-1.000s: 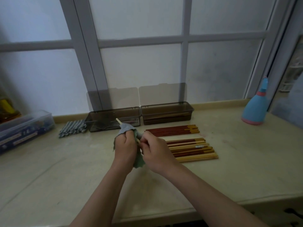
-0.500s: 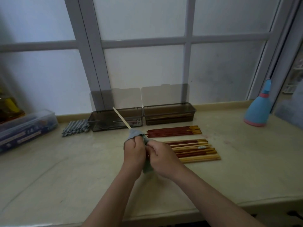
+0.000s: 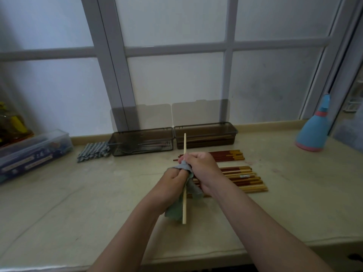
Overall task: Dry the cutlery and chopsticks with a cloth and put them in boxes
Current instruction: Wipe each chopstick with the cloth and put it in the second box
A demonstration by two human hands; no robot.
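My left hand (image 3: pixel 172 180) is closed around a grey-green cloth (image 3: pixel 177 208) that hangs below it. My right hand (image 3: pixel 202 166) grips a pale wooden chopstick (image 3: pixel 184 143) just above the cloth; the stick stands nearly upright, its lower end sticking out under the cloth. Behind my hands lie two groups of chopsticks on the counter: a red-brown row (image 3: pixel 225 155) and a mixed red and pale pile (image 3: pixel 243 178). Two dark see-through boxes stand open against the window: the left box (image 3: pixel 141 143) holds metal cutlery, the right box (image 3: pixel 206 135) holds a few chopsticks.
A folded checked cloth (image 3: pixel 92 153) lies left of the boxes. A clear plastic case (image 3: pixel 33 152) sits at the far left, with a yellow bottle (image 3: pixel 11 124) behind it. A blue and pink spray bottle (image 3: pixel 314 128) stands at the right. The counter's front edge (image 3: pixel 196 260) runs below my forearms.
The chopstick has swung from leaning left to nearly upright, and more of it shows above and below the cloth. My right hand has moved up above my left hand.
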